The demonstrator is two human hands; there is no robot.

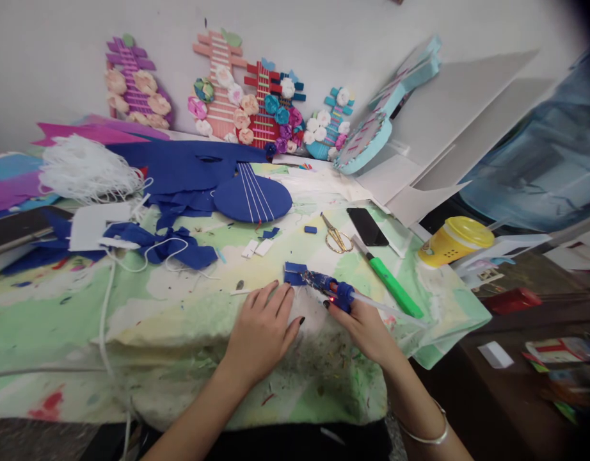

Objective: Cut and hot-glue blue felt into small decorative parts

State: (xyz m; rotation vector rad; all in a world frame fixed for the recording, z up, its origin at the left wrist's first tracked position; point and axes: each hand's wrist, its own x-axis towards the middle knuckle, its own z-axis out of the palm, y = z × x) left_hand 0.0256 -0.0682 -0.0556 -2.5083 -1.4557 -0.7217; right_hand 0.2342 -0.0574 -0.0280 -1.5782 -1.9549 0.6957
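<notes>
My right hand (365,323) is wrapped round a blue hot glue gun (331,285) with a small red light and a clear glue stick coming out of its back. The gun's nozzle points left, at a small blue folded piece (294,273) on the table. My left hand (263,320) lies palm down with its fingers stretched out, fingertips by the near left edge of that piece. Whether they touch it I cannot tell. Beyond lie a blue oval piece (253,195) with white strings, small white pieces (256,248) and a small blue block (310,229).
Gold-handled scissors (340,240), a black phone (366,226) and a green cutter (395,286) lie to the right, near a yellow lidded cup (455,240). White yarn (86,169) and blue scraps (189,250) fill the left. Decorated guitar shapes (221,83) lean against the wall.
</notes>
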